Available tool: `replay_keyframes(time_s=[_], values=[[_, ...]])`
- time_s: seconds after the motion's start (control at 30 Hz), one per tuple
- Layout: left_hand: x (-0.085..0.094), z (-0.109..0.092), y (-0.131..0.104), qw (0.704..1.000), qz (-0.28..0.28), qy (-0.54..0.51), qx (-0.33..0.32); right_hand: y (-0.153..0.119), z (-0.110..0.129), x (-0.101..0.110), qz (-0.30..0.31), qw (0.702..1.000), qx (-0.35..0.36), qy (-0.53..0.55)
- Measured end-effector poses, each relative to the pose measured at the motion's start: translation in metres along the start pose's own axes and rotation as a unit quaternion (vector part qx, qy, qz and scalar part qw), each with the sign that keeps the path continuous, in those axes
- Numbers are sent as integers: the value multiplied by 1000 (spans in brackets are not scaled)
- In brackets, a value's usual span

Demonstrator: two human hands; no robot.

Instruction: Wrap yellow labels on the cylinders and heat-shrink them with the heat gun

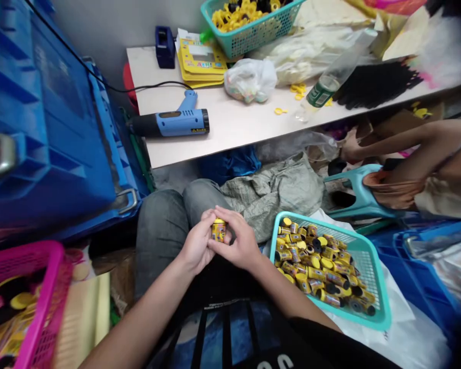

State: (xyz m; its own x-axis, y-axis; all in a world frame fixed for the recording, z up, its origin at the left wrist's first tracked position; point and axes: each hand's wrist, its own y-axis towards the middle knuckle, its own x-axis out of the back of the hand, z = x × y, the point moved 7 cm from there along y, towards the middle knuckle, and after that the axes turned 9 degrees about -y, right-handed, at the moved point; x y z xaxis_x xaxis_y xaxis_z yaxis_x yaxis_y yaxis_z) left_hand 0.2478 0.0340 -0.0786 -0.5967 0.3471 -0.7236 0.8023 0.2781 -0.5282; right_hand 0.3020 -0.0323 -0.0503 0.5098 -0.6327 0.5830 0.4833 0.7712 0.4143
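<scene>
A small yellow canister with a printed label and yellow lid (218, 231) is held upright above my lap, between both hands. My left hand (198, 243) is closed round its left side. My right hand (238, 240) curves over its right side, fingertips at the lid and thumb near the bottom. To the right, a teal basket (384, 302) holds several similar yellow canisters, some showing black ends, lying at mixed angles.
A white table (230, 123) ahead bears a blue heat gun (182, 122), a bottle (322, 91) and a teal basket of yellow parts. Blue crates (61, 113) stand left, above a pink basket (49, 307). Another person's arm (403, 138) is at right.
</scene>
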Motion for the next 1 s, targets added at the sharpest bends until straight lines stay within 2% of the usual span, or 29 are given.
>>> replay_keyframes(time_s=[0.1, 0.2, 0.3, 0.37, 0.5, 0.63, 0.7, 0.83, 1.0], values=[[2, 6, -8, 999, 29, -33, 33, -5, 4, -1, 22, 999, -41, -1], [4, 7, -10, 997, 51, -40, 36, -7, 6, -1, 38, 997, -67, 11], [0, 5, -5, 998, 56, 21, -9, -8, 1, 7, 42, 995, -79, 33], [-8, 8, 3, 991, 62, 110, -38, -10, -10, 18, 43, 993, -100, 43], [-33, 43, 27, 958, 84, 276, 7, -33, -46, 49, 38, 981, -186, 27], [-42, 81, 50, 952, 62, 300, 19, -77, -77, 83, -34, 961, -270, -41], [-40, 101, 56, 952, 67, 296, 41, -96, -85, 91, -57, 953, -292, -63], [-33, 128, 60, 956, 98, 256, 104, -107, -92, 86, -18, 961, -273, -41], [-24, 125, 64, 970, 96, 195, 108, -95, -86, 66, 44, 976, -210, -35]])
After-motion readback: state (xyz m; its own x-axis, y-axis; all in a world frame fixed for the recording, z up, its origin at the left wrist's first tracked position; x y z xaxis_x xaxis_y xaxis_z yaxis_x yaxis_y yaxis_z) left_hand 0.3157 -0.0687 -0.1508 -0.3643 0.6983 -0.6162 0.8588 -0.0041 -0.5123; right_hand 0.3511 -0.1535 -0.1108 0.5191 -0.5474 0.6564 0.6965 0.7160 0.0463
